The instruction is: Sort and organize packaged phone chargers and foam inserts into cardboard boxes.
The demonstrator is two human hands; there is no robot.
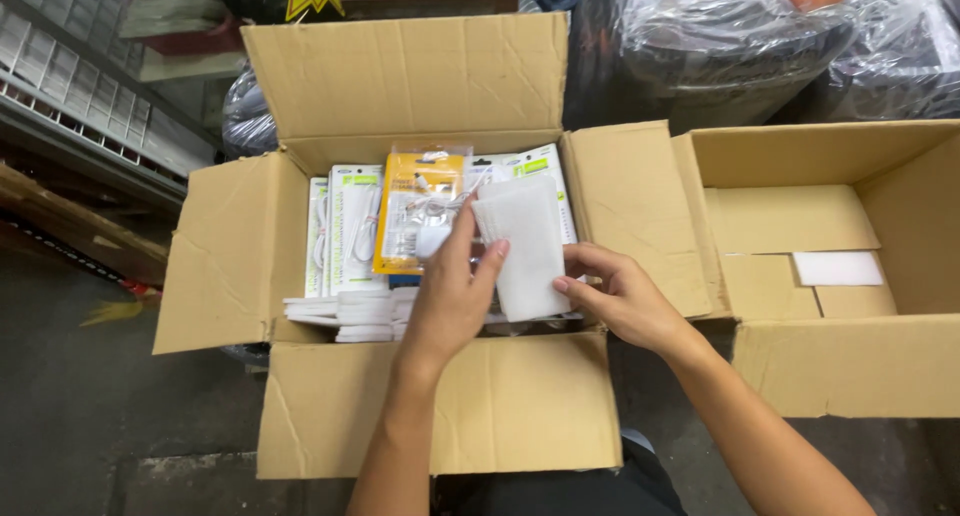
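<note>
Grey concrete floor [90, 426] carries two open cardboard boxes side by side, with plastic-wrapped bundles [740, 36] stacked behind them and a slatted metal rack [70, 86] off to the left. Over the nearer, left box [440, 406], both hands meet on a stack of flat white packets [525, 246], which stands upright above the box's contents, near its right wall. Closing on the stack's left edge is the left hand [452, 296], thumb in front and fingers [490, 261] curled against the face, so it holds the packets. At the stack's lower right edge, the right hand [620, 296] has its fingertips touching the stack and its palm open, steadying rather than wrapping it. Behind the stack, the box is packed with upright white blister packs [345, 226] holding white cables, with one orange-backed pack [420, 206] just beside the left hand, and more white packets [340, 316] lying flat along the front. Next to it, the right box [850, 366] holds flat cardboard pieces and a single white packet [838, 268].
</note>
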